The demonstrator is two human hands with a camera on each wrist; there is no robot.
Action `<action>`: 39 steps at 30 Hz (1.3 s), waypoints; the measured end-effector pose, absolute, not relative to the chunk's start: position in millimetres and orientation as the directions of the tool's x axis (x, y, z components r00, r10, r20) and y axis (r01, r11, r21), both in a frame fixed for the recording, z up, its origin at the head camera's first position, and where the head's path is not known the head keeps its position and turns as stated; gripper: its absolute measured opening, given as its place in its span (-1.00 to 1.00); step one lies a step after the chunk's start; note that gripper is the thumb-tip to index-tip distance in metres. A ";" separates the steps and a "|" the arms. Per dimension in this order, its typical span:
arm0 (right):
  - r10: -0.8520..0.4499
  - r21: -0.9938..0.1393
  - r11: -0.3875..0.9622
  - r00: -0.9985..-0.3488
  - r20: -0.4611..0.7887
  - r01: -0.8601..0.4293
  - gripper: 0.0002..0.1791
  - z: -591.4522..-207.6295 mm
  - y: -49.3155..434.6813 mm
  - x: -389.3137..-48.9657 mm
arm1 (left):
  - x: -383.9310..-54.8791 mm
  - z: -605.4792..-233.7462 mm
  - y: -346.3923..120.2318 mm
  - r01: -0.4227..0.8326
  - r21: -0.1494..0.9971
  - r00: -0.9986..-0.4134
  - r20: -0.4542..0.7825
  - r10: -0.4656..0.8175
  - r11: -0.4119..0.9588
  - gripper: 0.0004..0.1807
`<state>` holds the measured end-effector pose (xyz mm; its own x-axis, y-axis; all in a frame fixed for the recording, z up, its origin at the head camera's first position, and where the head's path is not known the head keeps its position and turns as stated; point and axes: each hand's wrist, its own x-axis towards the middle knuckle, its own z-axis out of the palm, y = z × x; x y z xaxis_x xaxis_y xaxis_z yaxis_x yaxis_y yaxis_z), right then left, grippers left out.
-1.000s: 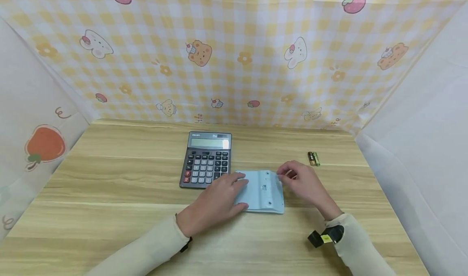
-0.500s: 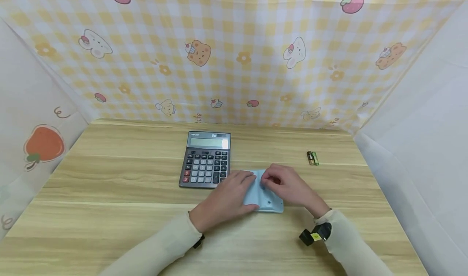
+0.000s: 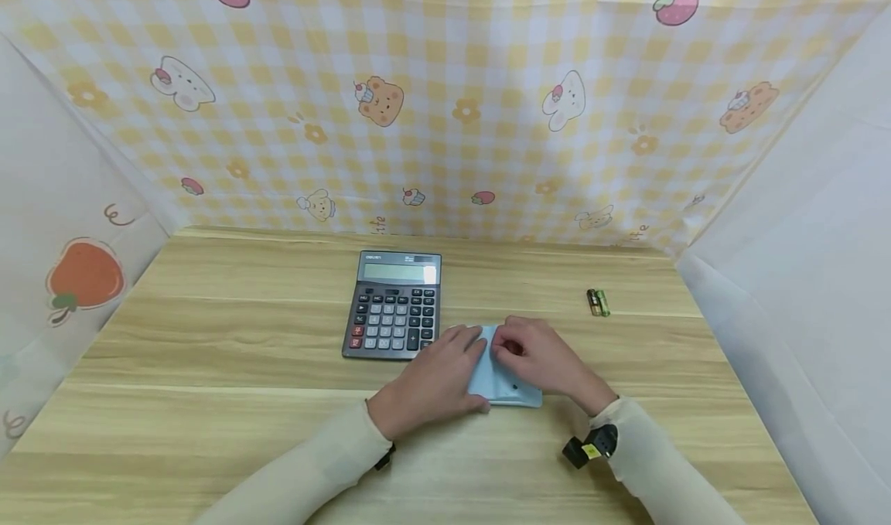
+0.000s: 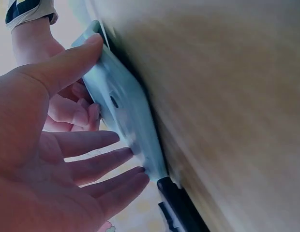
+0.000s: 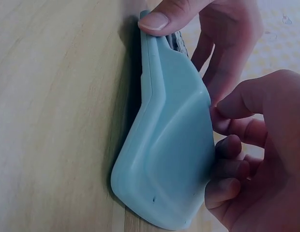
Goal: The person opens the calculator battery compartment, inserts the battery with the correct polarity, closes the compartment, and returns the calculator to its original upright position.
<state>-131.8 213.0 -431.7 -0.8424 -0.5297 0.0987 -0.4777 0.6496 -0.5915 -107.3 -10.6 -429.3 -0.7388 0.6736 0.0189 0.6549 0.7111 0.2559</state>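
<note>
A light blue calculator (image 3: 496,382) lies face down on the table, its raised back with a dark screw hole facing up. My left hand (image 3: 435,378) holds it from the left, thumb on the near edge and fingertips over the far part. In the left wrist view, the left thumb (image 4: 75,63) reaches the calculator's edge. With fingers curled, my right hand (image 3: 536,355) touches the raised part of the back. In the right wrist view, the right thumb and forefinger (image 5: 247,99) meet at the casing, and nothing shows held between them. The right hand covers much of the ridge.
A dark grey desktop calculator (image 3: 392,305) lies face up just left of the blue one, close to the left fingers. Two small batteries (image 3: 598,303) lie side by side at the back right. A checked cloth (image 3: 445,123) hangs behind the wooden table (image 3: 244,339).
My right hand has moved left from the blue calculator's far right corner onto its raised back. My left hand has slid a little to the right along the calculator.
</note>
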 end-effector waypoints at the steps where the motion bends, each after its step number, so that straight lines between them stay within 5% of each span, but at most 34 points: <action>1: -0.528 -0.588 0.651 -0.843 0.102 -0.480 -0.84 -431.7 212.7 -131.9 | -107.6 -428.5 -10.0 0.654 0.251 -0.739 0.011 0.673 0.714 0.04; 13: -0.500 -0.570 0.666 -0.855 0.138 -0.482 -0.84 -433.5 210.0 -131.8 | -109.4 -423.9 -6.8 0.650 0.233 -0.739 -0.026 0.673 0.723 0.07; 24: -0.351 -0.465 0.812 -0.932 0.094 -0.353 -0.73 -426.5 193.3 -122.2 | -109.1 -420.7 -5.1 0.648 0.233 -0.741 -0.030 0.671 0.725 0.09; 39: -0.271 -0.450 0.851 -0.960 0.064 -0.270 -0.69 -427.6 183.2 -122.2 | -109.7 -420.3 -3.8 0.643 0.237 -0.742 -0.041 0.669 0.728 0.11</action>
